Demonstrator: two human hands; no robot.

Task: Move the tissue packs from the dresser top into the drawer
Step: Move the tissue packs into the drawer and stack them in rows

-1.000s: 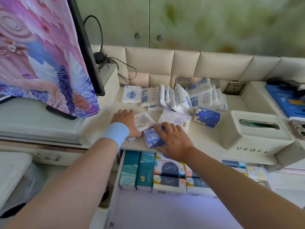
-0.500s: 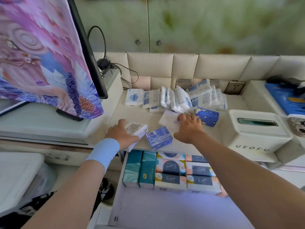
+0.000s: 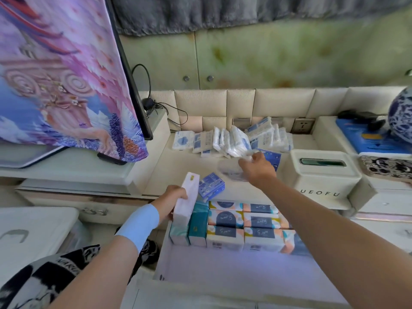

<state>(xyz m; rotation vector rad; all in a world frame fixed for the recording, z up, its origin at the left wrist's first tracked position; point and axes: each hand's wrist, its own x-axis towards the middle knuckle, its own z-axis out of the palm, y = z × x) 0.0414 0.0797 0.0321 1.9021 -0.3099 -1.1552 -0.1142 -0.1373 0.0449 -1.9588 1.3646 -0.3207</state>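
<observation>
White tissue pack [image 3: 188, 198] gripped upright in left hand [image 3: 170, 200], right hand [image 3: 258, 169] pinching blurred pack [image 3: 230, 170]

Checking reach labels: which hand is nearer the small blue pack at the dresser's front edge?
Left. The left hand, holding a white tissue pack, sits just left of the small blue pack. The right hand is farther back right, near the pile.
</observation>
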